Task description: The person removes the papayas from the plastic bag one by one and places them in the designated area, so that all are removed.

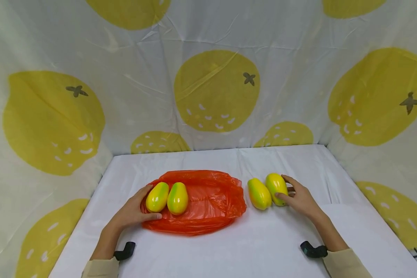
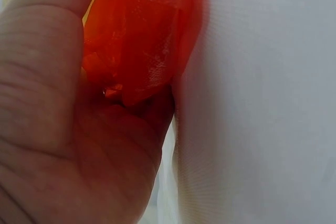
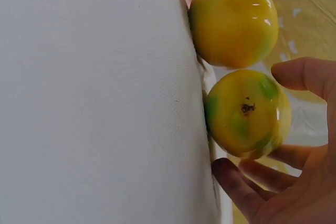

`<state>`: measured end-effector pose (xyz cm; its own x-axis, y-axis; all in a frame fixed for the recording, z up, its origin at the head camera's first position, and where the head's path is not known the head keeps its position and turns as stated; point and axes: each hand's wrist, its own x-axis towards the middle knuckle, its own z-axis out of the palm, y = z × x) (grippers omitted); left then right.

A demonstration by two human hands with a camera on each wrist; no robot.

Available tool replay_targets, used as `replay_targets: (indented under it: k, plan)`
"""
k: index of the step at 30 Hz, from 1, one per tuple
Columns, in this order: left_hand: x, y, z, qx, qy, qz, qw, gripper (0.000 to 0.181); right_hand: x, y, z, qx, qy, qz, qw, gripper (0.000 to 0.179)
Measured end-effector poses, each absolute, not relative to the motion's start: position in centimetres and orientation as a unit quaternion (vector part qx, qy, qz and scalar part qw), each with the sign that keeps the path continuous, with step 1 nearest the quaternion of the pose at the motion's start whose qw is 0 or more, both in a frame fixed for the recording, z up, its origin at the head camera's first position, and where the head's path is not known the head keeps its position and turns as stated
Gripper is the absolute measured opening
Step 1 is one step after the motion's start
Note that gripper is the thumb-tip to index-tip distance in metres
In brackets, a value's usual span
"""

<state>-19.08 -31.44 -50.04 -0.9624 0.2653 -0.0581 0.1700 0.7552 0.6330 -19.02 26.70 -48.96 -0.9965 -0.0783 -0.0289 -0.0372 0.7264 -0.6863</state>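
Note:
In the head view, a crumpled red plastic bag (image 1: 208,200) lies spread on the table with two glossy yellow-green papayas on its left part: the left papaya (image 1: 157,197) and its neighbour (image 1: 178,199). My left hand (image 1: 133,208) grips the bag's left edge around the left papaya, thumb in front. In the left wrist view, red plastic (image 2: 142,35) sits between thumb and fingers. Right of the bag are two more papayas side by side. My right hand (image 1: 300,199) holds the outer papaya (image 3: 247,114) between thumb and fingers; the inner papaya (image 3: 233,22) is beside it.
A white cloth covers the table (image 1: 208,255). Behind and at both sides hangs a pale curtain (image 1: 285,85) printed with large yellow fruit. Each wrist wears a black device, one by the left sleeve (image 1: 125,251), one by the right sleeve (image 1: 314,250).

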Motion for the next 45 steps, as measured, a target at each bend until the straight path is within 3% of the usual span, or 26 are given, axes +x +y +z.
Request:
replay_targets:
  k: [27,45]
  plan:
    - [-19.2,-31.5,-49.9,0.132,0.934,0.326,0.060,0.117,-19.0,26.8,-48.6,-0.020,0.929,-0.368,0.015,0.085]
    - [-19.4,-31.5,-50.4,0.122,0.935,0.325,0.071,0.121,-19.3,26.9,-47.3,-0.027,0.918,-0.392,-0.051,0.071]
